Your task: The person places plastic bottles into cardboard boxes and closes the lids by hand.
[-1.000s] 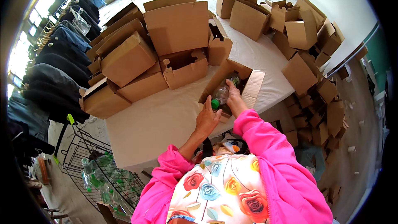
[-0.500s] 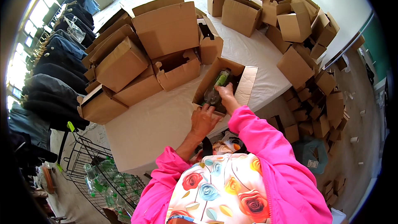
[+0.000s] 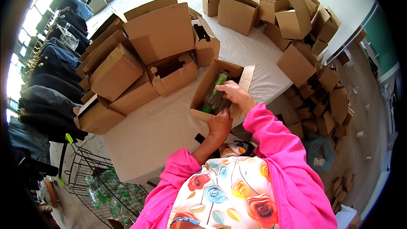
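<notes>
An open cardboard box stands near the front edge of the covered table, its flap folded out to the right. Inside lies a clear plastic bottle with a green label and a green cap; the cap points toward me. My right hand reaches in from the right, closed on the bottle's side. At the near wall of the box is my left hand, its fingers bent over the rim and gripping it. The fingertips inside the box are partly hidden.
Stacked open cartons fill the table's left side. More cartons stand at the back, and a pile spills down on the right. A wire cart with several bottles stands lower left, by a rack of clothes.
The left hand has shifted from the bottle's near end to the right along the box's near wall. A green cap now shows. The right hand stays on the bottle.
</notes>
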